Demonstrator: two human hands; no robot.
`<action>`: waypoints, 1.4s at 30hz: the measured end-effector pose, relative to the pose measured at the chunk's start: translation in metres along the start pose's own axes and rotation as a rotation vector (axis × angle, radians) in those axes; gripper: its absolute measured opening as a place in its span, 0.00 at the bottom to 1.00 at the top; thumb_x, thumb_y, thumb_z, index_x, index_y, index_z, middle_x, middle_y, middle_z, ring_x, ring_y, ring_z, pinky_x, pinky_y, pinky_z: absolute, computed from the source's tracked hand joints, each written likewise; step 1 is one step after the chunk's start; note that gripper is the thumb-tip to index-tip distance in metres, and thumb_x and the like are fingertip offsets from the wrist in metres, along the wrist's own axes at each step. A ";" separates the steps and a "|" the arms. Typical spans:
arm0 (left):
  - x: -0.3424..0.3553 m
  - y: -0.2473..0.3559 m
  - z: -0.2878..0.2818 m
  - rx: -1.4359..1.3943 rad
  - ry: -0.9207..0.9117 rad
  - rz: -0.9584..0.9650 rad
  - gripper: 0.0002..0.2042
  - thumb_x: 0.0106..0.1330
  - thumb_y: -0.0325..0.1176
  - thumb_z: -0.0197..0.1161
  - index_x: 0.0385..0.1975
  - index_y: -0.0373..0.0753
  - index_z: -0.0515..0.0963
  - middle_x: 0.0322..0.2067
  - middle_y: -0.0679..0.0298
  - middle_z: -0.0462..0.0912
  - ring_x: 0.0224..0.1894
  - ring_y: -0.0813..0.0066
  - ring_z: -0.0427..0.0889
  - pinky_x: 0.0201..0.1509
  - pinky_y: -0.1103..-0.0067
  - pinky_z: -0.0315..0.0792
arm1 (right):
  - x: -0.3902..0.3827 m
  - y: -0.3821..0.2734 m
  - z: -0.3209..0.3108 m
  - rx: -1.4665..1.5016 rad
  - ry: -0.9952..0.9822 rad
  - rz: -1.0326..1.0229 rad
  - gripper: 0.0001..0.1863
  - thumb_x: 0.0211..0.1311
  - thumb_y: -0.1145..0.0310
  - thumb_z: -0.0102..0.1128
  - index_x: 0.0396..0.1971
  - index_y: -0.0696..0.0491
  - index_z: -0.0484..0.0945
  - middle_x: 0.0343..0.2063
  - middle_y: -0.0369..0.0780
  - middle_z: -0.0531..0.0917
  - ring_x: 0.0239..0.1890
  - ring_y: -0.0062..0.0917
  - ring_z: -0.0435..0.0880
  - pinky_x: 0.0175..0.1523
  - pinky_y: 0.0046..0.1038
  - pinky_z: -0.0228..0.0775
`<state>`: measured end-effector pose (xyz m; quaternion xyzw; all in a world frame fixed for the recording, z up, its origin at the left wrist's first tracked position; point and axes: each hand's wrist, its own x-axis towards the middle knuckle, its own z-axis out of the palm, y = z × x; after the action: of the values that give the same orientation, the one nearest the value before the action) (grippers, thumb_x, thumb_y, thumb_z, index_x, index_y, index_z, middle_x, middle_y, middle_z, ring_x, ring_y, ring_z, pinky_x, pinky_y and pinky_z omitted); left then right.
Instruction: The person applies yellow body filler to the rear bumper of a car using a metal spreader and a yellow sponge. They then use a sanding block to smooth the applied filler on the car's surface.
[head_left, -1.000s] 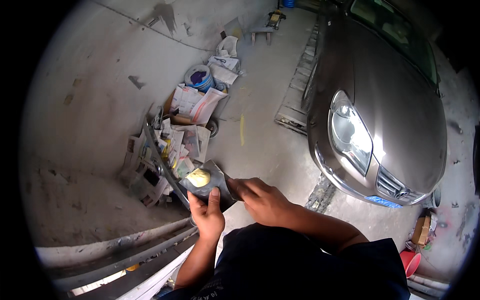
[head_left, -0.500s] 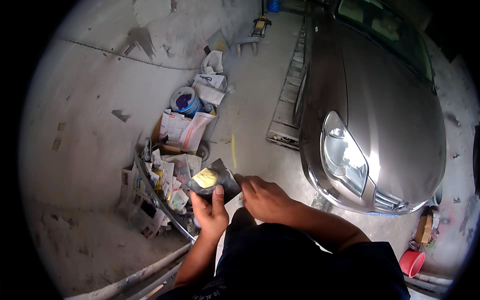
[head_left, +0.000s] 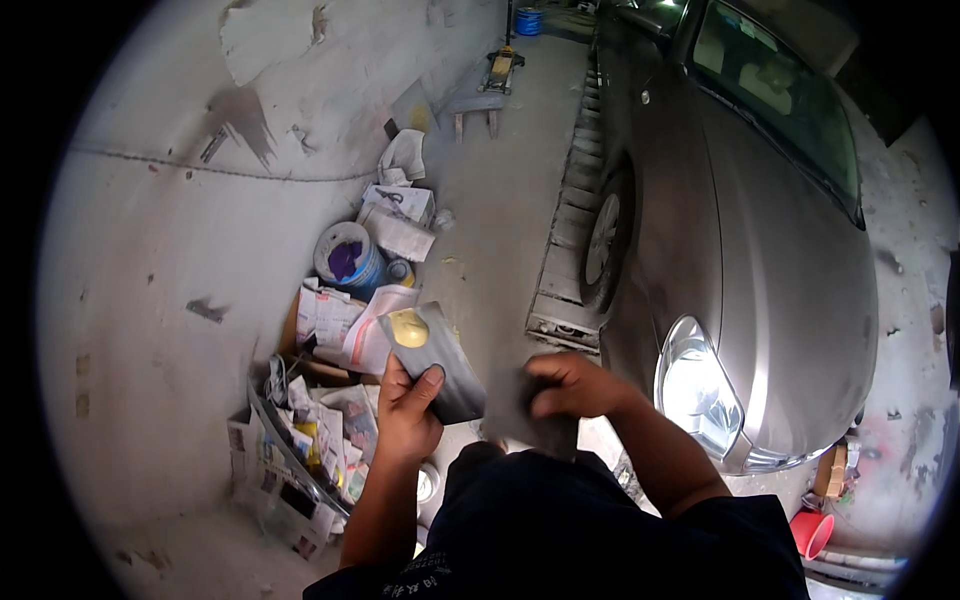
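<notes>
In my left hand (head_left: pixel 412 412), a flat dark grey plate (head_left: pixel 455 378) is pinched with the thumb on top. A smooth lump of pale yellow putty (head_left: pixel 407 328) sits near its far left corner. My right hand (head_left: pixel 578 386) is closed on a dark flat spreader (head_left: pixel 517 405), smeared by motion, just right of the plate and apart from it. Whether any putty is on the spreader cannot be made out. Both hands are in front of my body, above the floor.
A grey-brown car (head_left: pixel 790 270) stands on the right, its headlight (head_left: pixel 700 385) near my right arm. Along the left wall lie newspapers (head_left: pixel 330 318), a blue-and-white bucket (head_left: pixel 368 270) and a curved bumper-like strip (head_left: pixel 295 455). Farther off are a small bench (head_left: pixel 475 104) and a floor jack (head_left: pixel 500 72).
My right hand has moved right, drawing the spreader away from the plate. The plate has turned and shows more of its surface. My view has shifted, with more of the car's side showing.
</notes>
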<state>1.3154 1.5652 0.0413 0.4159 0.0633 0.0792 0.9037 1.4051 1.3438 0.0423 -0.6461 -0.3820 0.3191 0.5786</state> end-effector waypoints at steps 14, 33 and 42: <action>0.226 0.001 0.013 0.341 -0.011 0.196 0.21 0.64 0.28 0.58 0.55 0.33 0.61 0.48 0.63 0.72 0.50 0.78 0.70 0.58 0.81 0.60 | 0.139 0.060 -0.174 0.447 0.493 0.162 0.11 0.65 0.63 0.55 0.40 0.56 0.74 0.31 0.29 0.76 0.34 0.12 0.72 0.41 0.19 0.67; 0.523 -0.017 0.063 0.496 -0.249 -0.012 0.17 0.68 0.26 0.52 0.56 0.31 0.67 0.51 0.64 0.73 0.54 0.77 0.68 0.61 0.79 0.59 | 0.313 0.047 -0.438 -0.223 0.331 0.167 0.16 0.56 0.59 0.64 0.38 0.54 0.75 0.26 0.42 0.81 0.27 0.25 0.79 0.33 0.27 0.69; 0.696 0.016 0.047 0.601 -0.376 0.031 0.20 0.63 0.20 0.52 0.56 0.31 0.65 0.53 0.60 0.70 0.56 0.70 0.68 0.62 0.77 0.57 | 0.434 0.072 -0.532 -0.362 0.385 0.151 0.18 0.56 0.60 0.64 0.42 0.55 0.75 0.27 0.43 0.82 0.26 0.28 0.81 0.33 0.27 0.71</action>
<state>2.0037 1.6765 0.0497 0.6714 -0.0898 -0.0074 0.7356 2.0876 1.4479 0.0517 -0.8145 -0.2667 0.1589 0.4901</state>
